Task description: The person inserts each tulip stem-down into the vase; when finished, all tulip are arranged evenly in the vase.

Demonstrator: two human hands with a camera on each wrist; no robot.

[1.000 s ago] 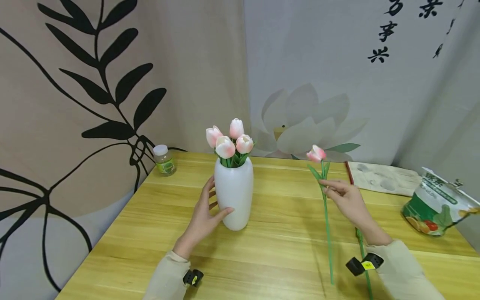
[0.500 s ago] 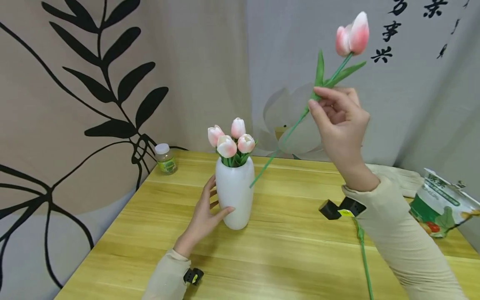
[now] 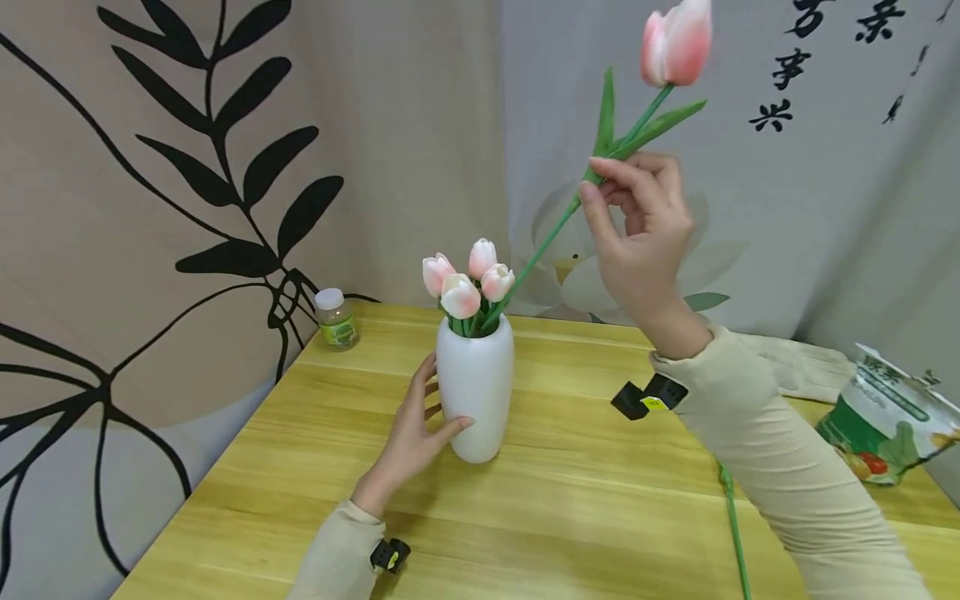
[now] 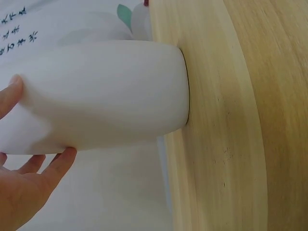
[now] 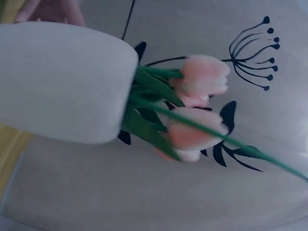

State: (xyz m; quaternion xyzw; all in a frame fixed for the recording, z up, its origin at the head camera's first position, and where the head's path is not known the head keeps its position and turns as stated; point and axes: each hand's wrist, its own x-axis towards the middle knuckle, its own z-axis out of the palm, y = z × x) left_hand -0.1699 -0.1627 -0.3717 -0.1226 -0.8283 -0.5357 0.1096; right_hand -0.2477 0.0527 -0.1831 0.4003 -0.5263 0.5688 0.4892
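Observation:
A white vase (image 3: pixel 480 400) stands upright on the wooden table, with several pale pink tulips (image 3: pixel 459 296) in its mouth. My left hand (image 3: pixel 408 446) holds the vase low on its left side, thumb across the front and fingers along the side; the left wrist view shows these fingertips (image 4: pixel 67 154) against it. Raised above and right of the vase, my right hand (image 3: pixel 647 225) pinches a pink tulip (image 3: pixel 677 46) just below its leaves. This tulip slants, bloom up and right, and its stem (image 5: pixel 202 126) runs down to the vase mouth, where leaves hide its lower end.
Another green stem (image 3: pixel 735 529) lies on the table (image 3: pixel 585 517), partly hidden by my right sleeve. A small white-capped jar (image 3: pixel 336 321) stands at the back left. To the right are a green-and-white bag (image 3: pixel 877 417) and a pale flat object (image 3: pixel 802 365). Printed curtains hang behind.
My right hand has lifted the tulip off the table's right side and carried it left. Its stem end has come to the vase mouth. My left hand stays on the vase.

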